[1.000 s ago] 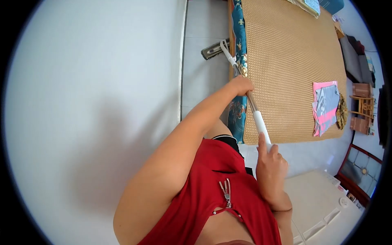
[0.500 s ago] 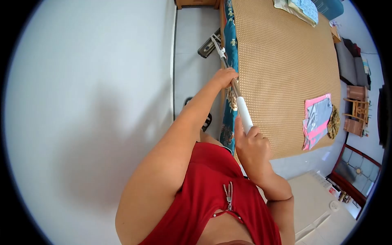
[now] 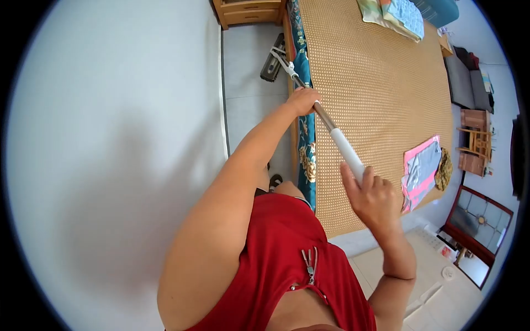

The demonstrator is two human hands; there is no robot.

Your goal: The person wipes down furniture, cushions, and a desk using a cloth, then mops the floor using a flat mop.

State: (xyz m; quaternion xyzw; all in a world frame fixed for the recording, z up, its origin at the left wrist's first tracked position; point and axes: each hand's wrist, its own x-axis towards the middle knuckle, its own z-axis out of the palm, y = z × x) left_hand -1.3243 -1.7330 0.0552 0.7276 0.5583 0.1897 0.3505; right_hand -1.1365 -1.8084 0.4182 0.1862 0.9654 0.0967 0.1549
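Note:
A flat mop [image 3: 343, 148] with a metal pole and a white grip runs slantwise across the bed's edge. Its grey head [image 3: 271, 65] rests on the floor strip between bed and wall. My left hand [image 3: 303, 101] is closed round the metal pole, low down near the white joint. Higher up, my right hand [image 3: 375, 198] is wrapped round the end of the white grip, with one digit lying along it. Part of the grip is hidden inside that hand.
A bed with a woven mat [image 3: 359, 83] lies on the right, edged in teal patterned cloth [image 3: 307, 160]. Folded clothes [image 3: 422, 168] lie on the mat. A wooden drawer cabinet [image 3: 251, 12] stands at the far end; a white wall [image 3: 121, 110] borders the left.
My right hand has moved right and toward me with the grip, so the pole slants more. In view, the mop head sits slightly further left, and more of the drawer cabinet shows.

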